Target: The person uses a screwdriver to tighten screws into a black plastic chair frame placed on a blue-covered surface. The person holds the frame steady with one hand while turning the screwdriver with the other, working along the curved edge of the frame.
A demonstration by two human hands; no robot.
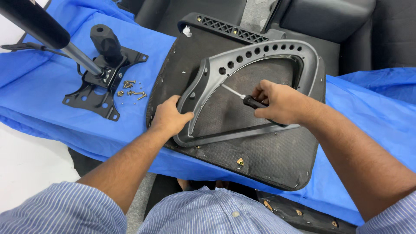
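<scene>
right now a person leans over a bench (52, 112) draped in blue cloth, both bare forearms reaching in from the near edge. an upturned chair seat (268, 156), dark and fabric-backed with staples along its rim, lies across the middle of the bench and overhangs the near edge slightly. on top of it rests a grey plastic armrest frame (242, 58), a curved loop with a row of round holes along its far side.

the left hand (170, 118) is closed over the near-left corner of the frame, thumb on the inside, pressing it flat against the seat. the right hand (277, 102) is wrapped tightly round the black handle of a screwdriver (242, 97), whose thin shaft slants toward the frame's left side; i cannot see a screw at the tip.

toward the far left corner of the bench sits a black metal tilt mechanism (104, 78) with a gas cylinder (47, 32) rising out of it, and a small heap of loose screws (132, 89) just beside it.

to do this well, i would judge the left hand should keep the frame from shifting, while the screwdriver stays straight in line with the fastener and is pushed firmly, so the tip does not slip out.
</scene>
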